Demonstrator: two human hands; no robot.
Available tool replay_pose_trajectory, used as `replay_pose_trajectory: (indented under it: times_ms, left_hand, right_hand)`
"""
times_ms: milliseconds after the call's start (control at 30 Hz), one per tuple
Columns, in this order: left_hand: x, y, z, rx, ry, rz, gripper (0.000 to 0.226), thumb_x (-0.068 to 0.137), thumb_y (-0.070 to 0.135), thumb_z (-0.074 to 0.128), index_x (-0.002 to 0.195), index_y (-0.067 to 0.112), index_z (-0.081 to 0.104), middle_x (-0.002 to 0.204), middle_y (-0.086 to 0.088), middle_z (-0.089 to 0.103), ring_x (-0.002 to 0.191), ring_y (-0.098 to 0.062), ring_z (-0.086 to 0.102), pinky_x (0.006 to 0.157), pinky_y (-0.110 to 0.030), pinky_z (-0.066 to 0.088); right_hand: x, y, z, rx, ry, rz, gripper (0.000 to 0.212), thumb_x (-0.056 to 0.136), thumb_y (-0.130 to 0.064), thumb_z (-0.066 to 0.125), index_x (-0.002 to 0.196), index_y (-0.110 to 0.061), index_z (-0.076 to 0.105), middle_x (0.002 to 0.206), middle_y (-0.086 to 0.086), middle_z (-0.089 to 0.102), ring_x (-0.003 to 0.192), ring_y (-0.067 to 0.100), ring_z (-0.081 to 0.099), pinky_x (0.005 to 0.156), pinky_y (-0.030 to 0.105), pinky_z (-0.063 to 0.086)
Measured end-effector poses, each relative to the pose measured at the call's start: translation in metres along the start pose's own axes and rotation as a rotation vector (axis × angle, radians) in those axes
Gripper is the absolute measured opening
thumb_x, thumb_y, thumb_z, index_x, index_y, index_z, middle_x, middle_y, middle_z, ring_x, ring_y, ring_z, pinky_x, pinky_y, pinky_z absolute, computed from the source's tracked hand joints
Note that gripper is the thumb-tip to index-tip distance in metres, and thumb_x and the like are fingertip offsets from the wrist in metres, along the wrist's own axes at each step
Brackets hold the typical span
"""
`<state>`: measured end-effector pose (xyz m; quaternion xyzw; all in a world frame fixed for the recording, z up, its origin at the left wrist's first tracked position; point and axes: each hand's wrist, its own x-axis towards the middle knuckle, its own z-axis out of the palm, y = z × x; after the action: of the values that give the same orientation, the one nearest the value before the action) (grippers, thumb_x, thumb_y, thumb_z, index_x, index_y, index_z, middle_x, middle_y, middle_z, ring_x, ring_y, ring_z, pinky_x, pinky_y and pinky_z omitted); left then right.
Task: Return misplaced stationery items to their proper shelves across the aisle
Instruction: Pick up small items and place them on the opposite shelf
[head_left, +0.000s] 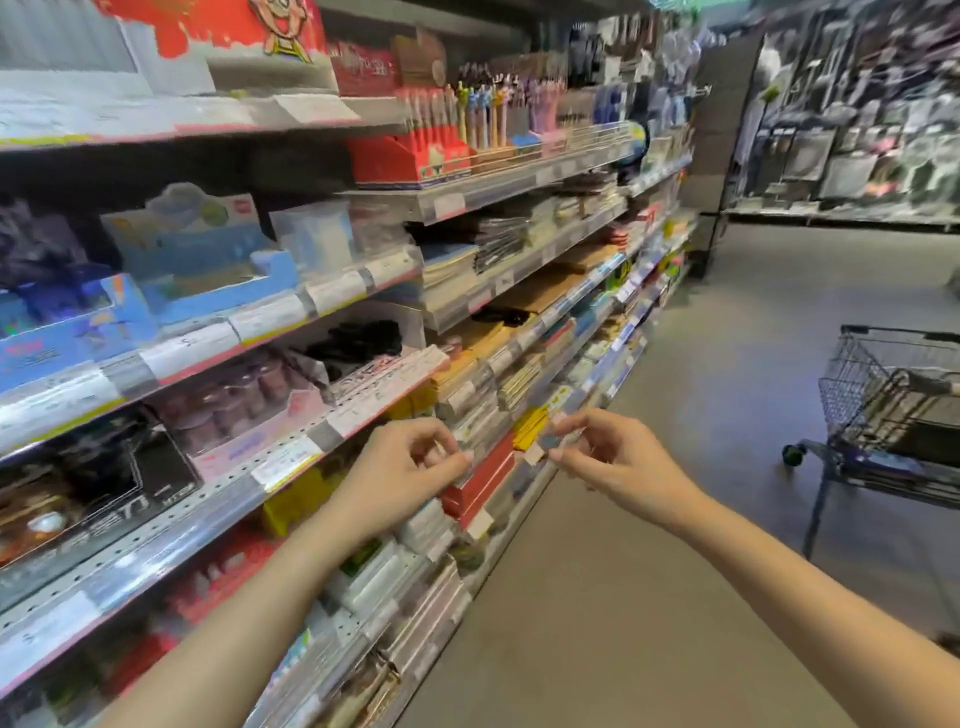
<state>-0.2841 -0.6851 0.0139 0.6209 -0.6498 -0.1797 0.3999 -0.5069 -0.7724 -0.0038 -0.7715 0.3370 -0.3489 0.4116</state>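
Small flat item (546, 446), pale tag end showing; identity not resolvable in blur. It sits at the right hand (605, 457), fingertips pressed on its right end; long axis runs roughly toward the left hand (415, 467). Left hand's fingers curl together just short of the item; whether they touch it cannot be told. Beyond the grip: red boxes (480, 486) and yellow packs (530, 427) on the lower shelf edge (291, 457). Shopping trolley (893, 405) well right, clear of the reach.
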Motion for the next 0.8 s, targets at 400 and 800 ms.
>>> replay_pose_trajectory:
  times_ms: [400, 800]
  left_hand:
    - [0.182, -0.061, 0.055, -0.019, 0.026, -0.087, 0.025, 0.065, 0.052, 0.062, 0.068, 0.028, 0.063, 0.048, 0.008, 0.048, 0.047, -0.006, 0.044, 0.053, -0.030, 0.038]
    - [0.303, -0.134, 0.074, 0.142, 0.151, -0.321, 0.011, 0.078, 0.029, 0.066, 0.071, 0.022, 0.061, 0.055, 0.002, 0.045, 0.051, -0.009, 0.037, 0.052, -0.023, 0.030]
  right_hand:
    - [0.179, 0.094, -0.058, -0.092, -0.071, -0.034, 0.011, 0.082, -0.031, 0.066, 0.090, -0.030, 0.058, 0.062, -0.005, 0.059, 0.049, 0.002, 0.051, 0.054, 0.023, 0.044]
    - [0.366, 0.174, -0.040, -0.136, -0.298, -0.061, 0.017, 0.084, -0.026, 0.063, 0.099, -0.020, 0.062, 0.064, -0.007, 0.059, 0.052, 0.004, 0.055, 0.053, 0.020, 0.043]
